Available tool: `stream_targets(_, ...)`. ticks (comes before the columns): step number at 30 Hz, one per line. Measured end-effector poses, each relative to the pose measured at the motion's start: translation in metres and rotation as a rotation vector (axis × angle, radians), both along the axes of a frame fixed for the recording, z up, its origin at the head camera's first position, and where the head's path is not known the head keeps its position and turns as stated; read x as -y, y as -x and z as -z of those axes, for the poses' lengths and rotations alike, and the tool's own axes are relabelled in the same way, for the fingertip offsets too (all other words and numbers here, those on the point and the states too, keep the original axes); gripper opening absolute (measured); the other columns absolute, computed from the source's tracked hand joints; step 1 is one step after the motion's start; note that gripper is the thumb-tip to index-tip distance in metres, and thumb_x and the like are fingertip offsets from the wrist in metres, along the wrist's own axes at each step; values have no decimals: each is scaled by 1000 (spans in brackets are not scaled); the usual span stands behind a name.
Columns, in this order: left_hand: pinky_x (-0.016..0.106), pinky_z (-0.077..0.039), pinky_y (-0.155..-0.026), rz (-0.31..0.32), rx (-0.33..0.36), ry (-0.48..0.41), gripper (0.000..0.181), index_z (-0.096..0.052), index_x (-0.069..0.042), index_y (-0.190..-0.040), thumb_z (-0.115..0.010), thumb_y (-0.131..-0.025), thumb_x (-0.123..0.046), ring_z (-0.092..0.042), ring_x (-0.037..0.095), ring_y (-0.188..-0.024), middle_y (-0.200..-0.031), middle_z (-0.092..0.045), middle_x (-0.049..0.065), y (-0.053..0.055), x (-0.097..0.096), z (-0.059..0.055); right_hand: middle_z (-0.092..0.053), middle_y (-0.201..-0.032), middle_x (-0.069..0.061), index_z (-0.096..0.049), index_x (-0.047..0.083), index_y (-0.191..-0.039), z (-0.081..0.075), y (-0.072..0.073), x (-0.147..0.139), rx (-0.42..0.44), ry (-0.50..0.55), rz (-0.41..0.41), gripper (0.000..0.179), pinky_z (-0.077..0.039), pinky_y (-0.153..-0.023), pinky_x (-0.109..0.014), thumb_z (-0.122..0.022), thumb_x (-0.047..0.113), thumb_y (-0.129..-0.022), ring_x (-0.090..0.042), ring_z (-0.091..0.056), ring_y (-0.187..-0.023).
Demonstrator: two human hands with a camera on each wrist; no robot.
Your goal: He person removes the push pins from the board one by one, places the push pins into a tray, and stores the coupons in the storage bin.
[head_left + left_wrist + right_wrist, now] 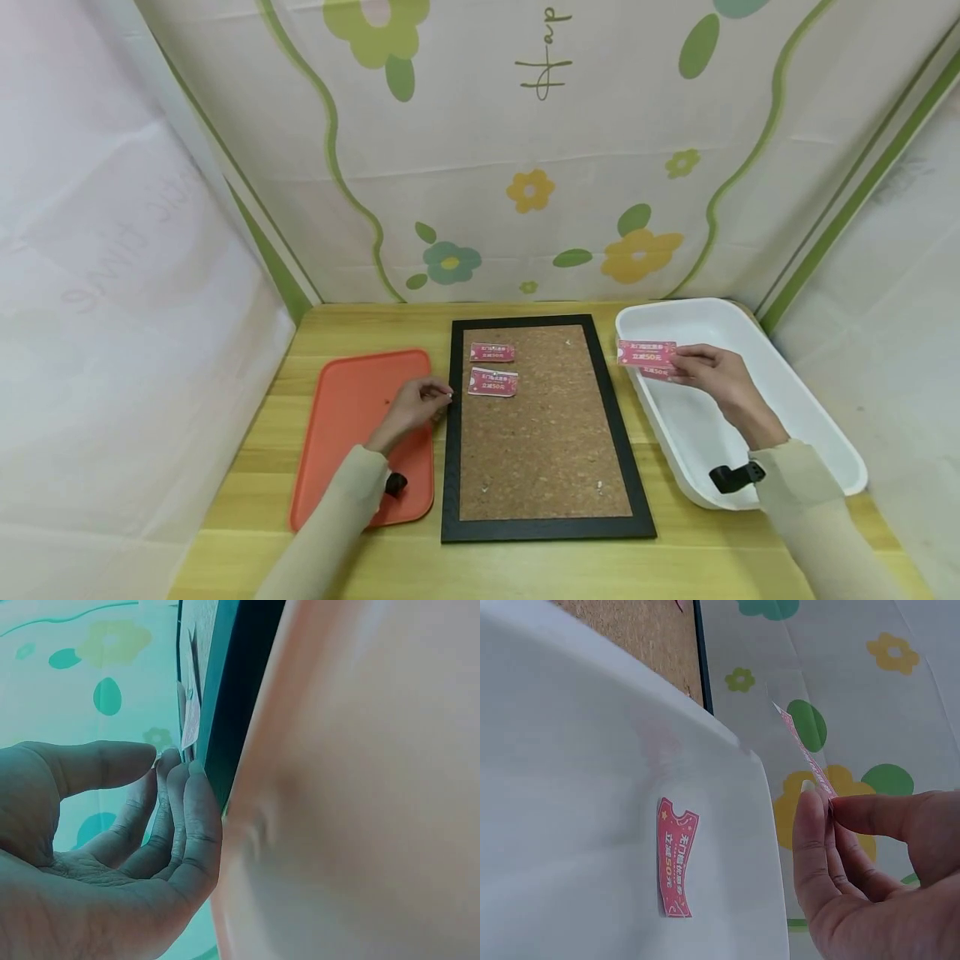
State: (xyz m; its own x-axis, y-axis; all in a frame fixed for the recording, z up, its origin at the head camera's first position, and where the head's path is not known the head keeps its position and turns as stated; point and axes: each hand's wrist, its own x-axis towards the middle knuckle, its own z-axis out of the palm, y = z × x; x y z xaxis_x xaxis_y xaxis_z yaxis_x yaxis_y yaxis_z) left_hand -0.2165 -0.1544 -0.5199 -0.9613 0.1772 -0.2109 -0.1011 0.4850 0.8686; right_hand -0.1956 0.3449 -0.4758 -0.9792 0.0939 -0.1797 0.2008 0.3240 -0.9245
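Note:
My right hand pinches a pink coupon by its edge, over the left rim of a white tub. A second pink coupon lies inside the tub. My left hand is between the red tray and the black-framed corkboard, thumb and index fingertips together on a tiny pale thing, too small to make out clearly. Two pink coupons, an upper coupon and a lower coupon, sit at the board's upper left, each with a small pale spot at its top edge.
The red tray lies left of the board, with a tiny dark spot on it. The white tub stands at the right. Small pale marks show near the board's other corners. Patterned cloth encloses the wooden table.

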Motion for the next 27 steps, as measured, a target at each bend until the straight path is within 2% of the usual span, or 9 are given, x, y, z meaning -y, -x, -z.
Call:
stream_targets(3,35,-55,-62,12,-16,9,15,-73,-2,-113,-68,-101,-10,-68,28,-79,-104,-73,17,-1,6,1,-70,-90,19,-44,-18,-144,0,-1,-6,-1,0,6,54,-62,-83,-22,-56,21,-108,4,-72,-84)
stream_targets(7,37,-55,-57,-3,-15,5,16,-73,-1,-114,-67,-101,-9,-67,30,-73,-102,-72,19,-3,17,3,-72,-90,17,-43,-18,-145,3,0,-12,21,27,13,54,-62,-85,-24,-57,19,-108,2,-73,-85)
stream_targets(16,37,-56,-61,-35,-3,19,18,-72,0,-115,-67,-102,-11,-68,29,-74,-105,-74,20,-5,41,4,-70,-86,21,-41,-17,-147,9,3,-33,61,-39,48,55,-62,-83,-23,-55,20,-109,5,-71,-83)
stream_targets(21,35,-55,-61,-47,-4,32,21,-71,0,-117,-68,-101,-13,-67,26,-74,-106,-74,20,-10,50,4,-71,-91,16,-41,-16,-149,19,5,-38,128,-72,44,55,-63,-83,-24,-55,20,-109,5,-71,-81)
stream_targets(27,34,-56,-63,-75,8,38,21,-72,-1,-117,-70,-100,-13,-67,26,-75,-105,-75,18,-13,57,1,-73,-97,5,-46,-15,-145,31,3,-43,190,-127,30,53,-63,-79,-25,-57,22,-108,1,-72,-80)
